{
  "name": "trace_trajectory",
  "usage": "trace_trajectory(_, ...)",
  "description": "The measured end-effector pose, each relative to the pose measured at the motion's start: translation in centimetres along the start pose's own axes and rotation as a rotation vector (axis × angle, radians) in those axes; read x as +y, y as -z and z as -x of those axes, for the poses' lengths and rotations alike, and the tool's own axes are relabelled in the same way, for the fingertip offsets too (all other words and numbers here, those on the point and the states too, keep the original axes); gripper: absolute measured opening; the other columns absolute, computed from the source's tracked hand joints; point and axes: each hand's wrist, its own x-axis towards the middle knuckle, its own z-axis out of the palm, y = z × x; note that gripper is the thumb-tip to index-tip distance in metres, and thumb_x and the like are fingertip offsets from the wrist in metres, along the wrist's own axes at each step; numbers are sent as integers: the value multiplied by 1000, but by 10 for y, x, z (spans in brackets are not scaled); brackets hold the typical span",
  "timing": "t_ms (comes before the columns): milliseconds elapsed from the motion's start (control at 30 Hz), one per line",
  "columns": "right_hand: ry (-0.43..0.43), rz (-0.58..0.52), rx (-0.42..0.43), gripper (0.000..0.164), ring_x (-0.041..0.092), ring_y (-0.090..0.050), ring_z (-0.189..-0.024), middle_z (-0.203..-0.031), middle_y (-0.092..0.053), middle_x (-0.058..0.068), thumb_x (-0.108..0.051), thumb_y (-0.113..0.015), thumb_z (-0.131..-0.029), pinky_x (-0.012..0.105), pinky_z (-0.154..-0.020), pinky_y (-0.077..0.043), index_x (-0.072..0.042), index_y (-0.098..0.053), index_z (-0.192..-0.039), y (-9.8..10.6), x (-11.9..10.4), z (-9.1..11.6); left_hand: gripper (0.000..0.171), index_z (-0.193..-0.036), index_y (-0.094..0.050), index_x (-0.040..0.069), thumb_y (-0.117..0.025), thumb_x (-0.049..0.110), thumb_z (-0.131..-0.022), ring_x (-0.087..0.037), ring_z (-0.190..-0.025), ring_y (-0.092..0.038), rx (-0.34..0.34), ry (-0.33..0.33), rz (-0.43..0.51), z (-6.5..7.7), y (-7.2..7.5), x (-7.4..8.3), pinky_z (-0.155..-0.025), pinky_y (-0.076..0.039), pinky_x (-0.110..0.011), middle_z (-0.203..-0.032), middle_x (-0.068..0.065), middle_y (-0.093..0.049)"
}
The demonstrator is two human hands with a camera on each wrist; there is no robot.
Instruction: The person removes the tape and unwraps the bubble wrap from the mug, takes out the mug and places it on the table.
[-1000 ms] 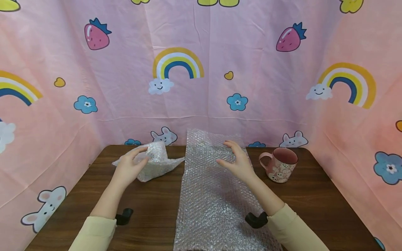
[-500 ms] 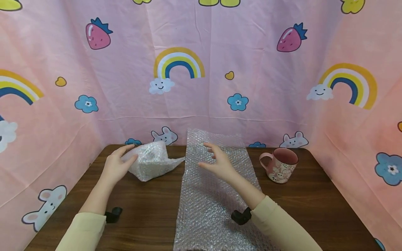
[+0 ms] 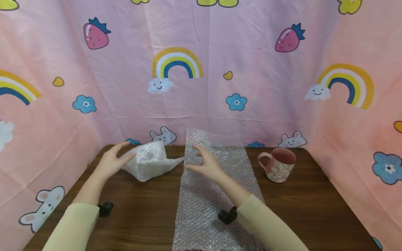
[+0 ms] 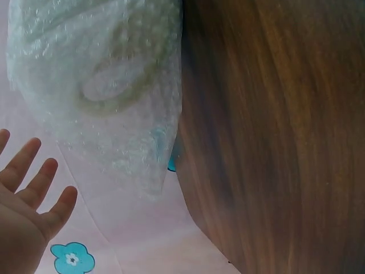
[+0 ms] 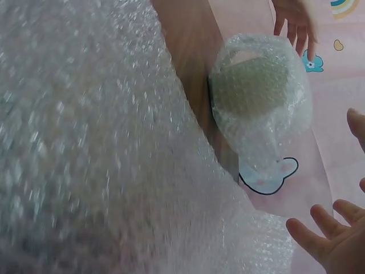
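A bubble-wrapped bundle point(image 3: 150, 164) sits at the back left of the table; in the left wrist view a loop like a mug handle point(image 4: 122, 85) shows through the wrap. My left hand point(image 3: 110, 164) is beside the bundle's left end, fingers spread and holding nothing. Over the flat sheet of bubble wrap point(image 3: 201, 212) hovers my right hand point(image 3: 206, 166), its fingers parted and pointing left toward the bundle. The right wrist view has the bundle point(image 5: 251, 85) between both hands. A pink mug point(image 3: 281, 166) with a pale printed pattern stands upright right of the sheet.
The long sheet runs from the near edge of the dark wooden table point(image 3: 141, 216) to the back, where its far end reaches up the pink patterned cloth point(image 3: 207, 104). That cloth encloses the table at the back and both sides.
My right hand has moved left across the sheet toward the bundle. The left hand has shifted left, from in front of the bundle to its outer end. Bundle, sheet and mug stay put.
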Motion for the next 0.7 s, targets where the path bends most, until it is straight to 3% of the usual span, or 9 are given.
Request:
trace_trajectory(233, -41, -16, -10, 80, 34, -39, -131, -150, -36, 5, -34, -76, -83, 52, -96, -41, -17, -34, -149, -21, -2, -10, 85, -151, -24, 5, -54, 58, -91, -51, -134, -22, -50, 30, -11, -10, 1, -6, -96, -27, -69, -151, -23, -27)
trace_trajectory(467, -96, -44, -40, 78, 30, -35, -134, -151, -34, 4, -36, -74, -85, 51, -100, -38, -19, -33, -150, -42, -8, -12, 89, -154, -17, 9, -53, 59, -90, -52, -135, -17, -99, 90, 77, -13, -4, -16, -98, -25, -69, -154, -23, -19)
trace_trajectory(700, -106, -74, -36, 85, 28, -29, -138, -153, -29, 5, -40, -73, -84, 52, -105, -31, -21, -26, -152, -57, -15, -14, 86, -155, -16, 13, -54, 57, -91, -51, -137, -13, -99, 118, 126, -12, -5, -23, -99, -22, -70, -155, -23, -17)
